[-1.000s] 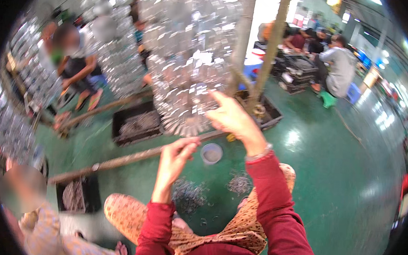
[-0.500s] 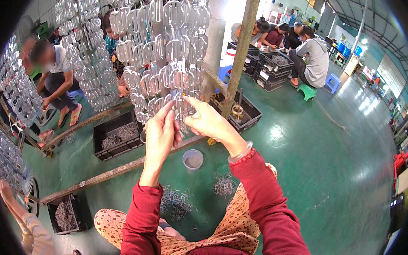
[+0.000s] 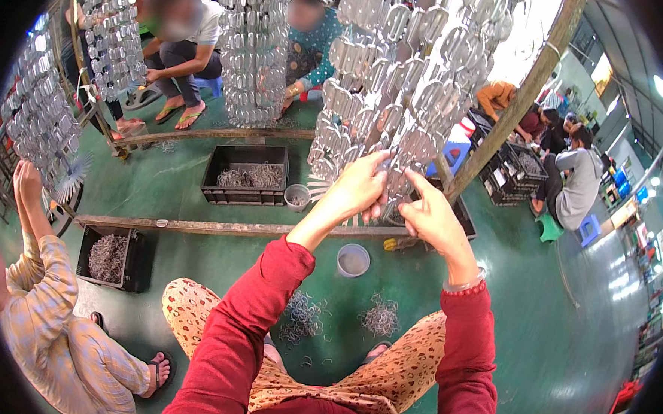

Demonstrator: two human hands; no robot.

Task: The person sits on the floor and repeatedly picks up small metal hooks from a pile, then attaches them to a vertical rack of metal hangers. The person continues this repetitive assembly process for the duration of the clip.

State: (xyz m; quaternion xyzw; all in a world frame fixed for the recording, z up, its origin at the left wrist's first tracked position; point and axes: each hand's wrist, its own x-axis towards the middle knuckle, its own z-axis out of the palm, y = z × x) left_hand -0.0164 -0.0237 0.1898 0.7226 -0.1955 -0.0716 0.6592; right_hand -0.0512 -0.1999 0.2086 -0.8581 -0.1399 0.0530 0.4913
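Note:
In front of me hangs a dense curtain of silvery, flat oval metal pieces (image 3: 387,82), strung in rows. My left hand (image 3: 361,187) is at its lower part, fingers bent and pressed together near the pieces; whatever they hold is too small to make out. Just to the right, my right hand (image 3: 432,216) has its index finger stretched toward the lower rows, with the thumb held apart and the other fingers curled. I see nothing in it. On the floor between my knees lie two loose piles of thin metal rings, a left pile (image 3: 301,316) and a right pile (image 3: 380,316).
A pale round tub (image 3: 353,261) stands below my hands, behind the piles. A wooden rail (image 3: 195,228) crosses in front. Black crates of metal bits stand beyond the rail (image 3: 211,189) and at left (image 3: 133,271). A slanting wooden post (image 3: 521,97) rises at right. Other people sit nearby.
The view has turned left, so the curtain and my hands appear farther right. My hands stay at the curtain's lower rows, with the left one's back turned more toward view.

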